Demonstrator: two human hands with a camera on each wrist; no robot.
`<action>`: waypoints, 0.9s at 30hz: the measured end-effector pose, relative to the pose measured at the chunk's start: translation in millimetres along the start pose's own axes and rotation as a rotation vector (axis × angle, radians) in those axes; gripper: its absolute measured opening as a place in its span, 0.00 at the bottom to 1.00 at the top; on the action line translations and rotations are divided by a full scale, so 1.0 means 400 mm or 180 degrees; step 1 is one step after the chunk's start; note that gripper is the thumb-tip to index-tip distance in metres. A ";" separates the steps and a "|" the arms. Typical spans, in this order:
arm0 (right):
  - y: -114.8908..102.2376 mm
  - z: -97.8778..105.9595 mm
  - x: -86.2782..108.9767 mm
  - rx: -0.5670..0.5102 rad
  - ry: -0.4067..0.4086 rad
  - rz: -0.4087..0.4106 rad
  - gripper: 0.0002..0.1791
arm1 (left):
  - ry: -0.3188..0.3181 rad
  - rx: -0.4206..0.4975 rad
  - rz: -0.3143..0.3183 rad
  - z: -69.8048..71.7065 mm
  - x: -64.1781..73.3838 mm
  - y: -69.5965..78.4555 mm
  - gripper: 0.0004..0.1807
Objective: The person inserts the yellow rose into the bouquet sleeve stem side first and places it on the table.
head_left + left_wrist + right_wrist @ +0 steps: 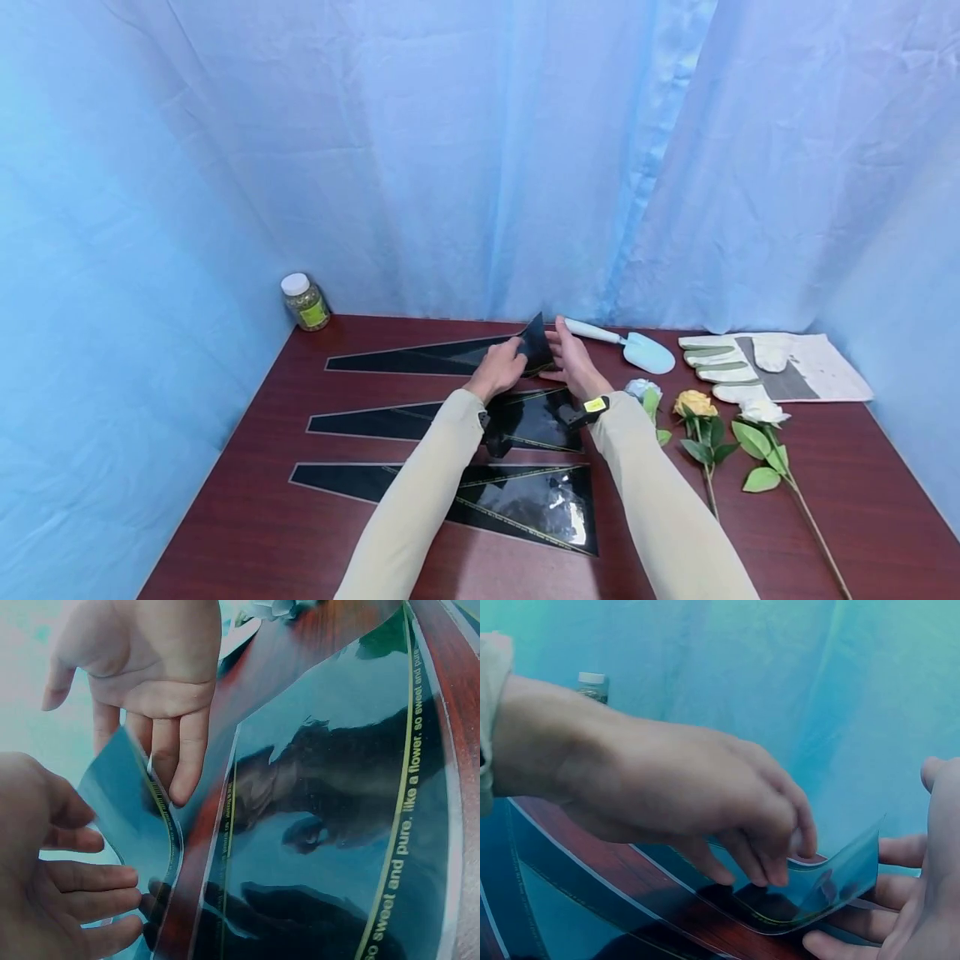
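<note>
Three long tapered black flower sleeves with yellow lettering lie on the table, one behind another. The farthest sleeve [450, 357] has its wide right end bent upward. My left hand [498, 367] is over that end, fingertips down against the film, as the right wrist view shows. Behind the raised edge, my right hand [576, 362] holds its extended fingers against the film, palm facing left. In the left wrist view the bent film [120, 802] stands between both hands. Beneath my wrists lies the middle sleeve [540, 417]; the nearest sleeve [540, 500] lies flat and is partly covered by my left forearm.
A white-lidded jar [306, 304] stands at the back left corner. To the right are a pale blue trowel [647, 353], white gloves [750, 367], and blue [643, 389], yellow [696, 404] and white [763, 413] artificial roses. Curtains [450, 167] hang behind the table.
</note>
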State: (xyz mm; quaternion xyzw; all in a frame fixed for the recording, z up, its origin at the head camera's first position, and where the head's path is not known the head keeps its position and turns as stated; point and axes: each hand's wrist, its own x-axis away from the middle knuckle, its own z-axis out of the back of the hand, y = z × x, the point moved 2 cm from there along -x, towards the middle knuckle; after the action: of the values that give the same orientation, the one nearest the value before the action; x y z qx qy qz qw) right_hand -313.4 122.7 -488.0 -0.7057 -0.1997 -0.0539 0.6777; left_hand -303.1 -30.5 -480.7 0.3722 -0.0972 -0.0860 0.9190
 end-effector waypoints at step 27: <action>-0.007 -0.038 0.017 0.0157 -0.0185 0.0087 0.54 | 0.0473 0.0714 0.0342 0.018 -0.016 0.008 0.15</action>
State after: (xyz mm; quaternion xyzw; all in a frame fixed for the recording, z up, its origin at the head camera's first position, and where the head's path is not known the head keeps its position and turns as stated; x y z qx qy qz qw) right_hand -305.3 109.1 -481.9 -0.6927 -0.2109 -0.0192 0.6895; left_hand -310.7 -31.5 -474.0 0.4722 -0.0577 0.0025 0.8796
